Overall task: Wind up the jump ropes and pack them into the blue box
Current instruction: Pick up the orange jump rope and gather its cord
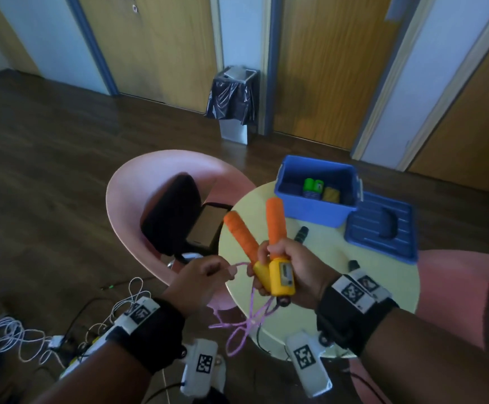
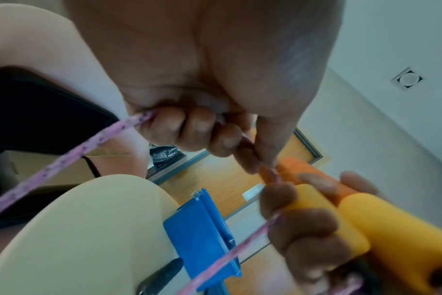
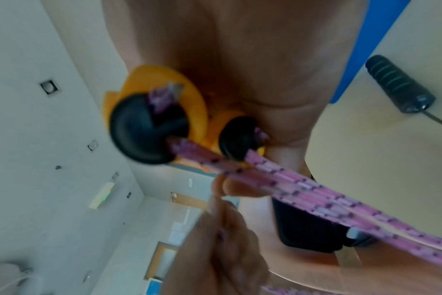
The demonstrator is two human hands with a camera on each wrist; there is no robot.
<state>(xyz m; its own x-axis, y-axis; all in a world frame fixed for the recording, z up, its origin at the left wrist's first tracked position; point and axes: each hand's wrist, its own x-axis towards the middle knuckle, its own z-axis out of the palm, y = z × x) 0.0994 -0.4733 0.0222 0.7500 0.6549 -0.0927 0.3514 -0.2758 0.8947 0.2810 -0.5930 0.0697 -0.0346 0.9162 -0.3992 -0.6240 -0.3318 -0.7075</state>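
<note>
A person's right hand (image 1: 288,265) grips both orange handles (image 1: 275,223) together above the round desk (image 1: 319,287), its fingers curled round them, while the left hand (image 1: 199,275) pinches the pink rope (image 1: 244,325) between thumb and fingers just beside them. Most of the rope hangs loose in loops below. Winding should go best with steady tension and even turns round the paired handles. The blue box (image 1: 316,211), open on the desk beyond, already holds other bundles.

Left hand (image 2: 202,83) pinches pink rope (image 2: 71,155); blue box (image 2: 199,235) beyond.
</note>
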